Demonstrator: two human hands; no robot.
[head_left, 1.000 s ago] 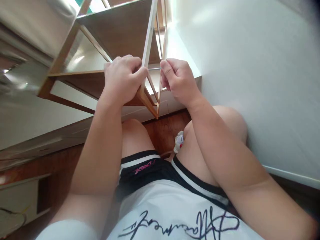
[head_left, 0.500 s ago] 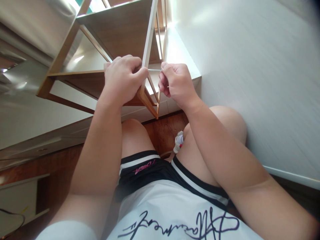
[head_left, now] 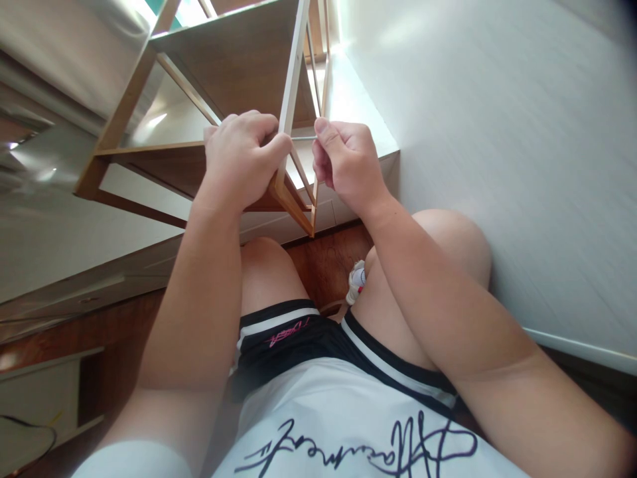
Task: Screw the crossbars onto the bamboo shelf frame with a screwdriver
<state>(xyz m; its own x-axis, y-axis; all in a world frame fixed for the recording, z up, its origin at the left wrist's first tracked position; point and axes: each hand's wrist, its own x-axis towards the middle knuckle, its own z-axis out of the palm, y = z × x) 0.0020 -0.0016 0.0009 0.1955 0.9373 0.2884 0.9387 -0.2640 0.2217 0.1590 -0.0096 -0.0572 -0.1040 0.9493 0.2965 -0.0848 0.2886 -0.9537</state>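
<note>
A wooden shelf rack (head_left: 293, 66) with slim posts and flat boards stands ahead of me. My left hand (head_left: 243, 156) is closed around its near post where the lower shelf board (head_left: 164, 162) meets it, the thumb pressed on the post's front. My right hand (head_left: 346, 156) pinches a thin metal hex key (head_left: 303, 138). The key's straight shaft runs level to the left, and its tip meets the right side of the post beside my left thumb. My curled fingers hide the rest of the key.
A large pale panel (head_left: 497, 133) rises close on my right. Behind the rack is a white ledge (head_left: 358, 99), with shiny curtain fabric (head_left: 74, 53) at upper left. My bent knees flank a patch of reddish wooden floor (head_left: 323, 262). A dark cable (head_left: 30, 425) lies at lower left.
My right hand has turned slightly, its thumb now higher, with the key still at the post. The rack and my left hand appear shifted slightly left.
</note>
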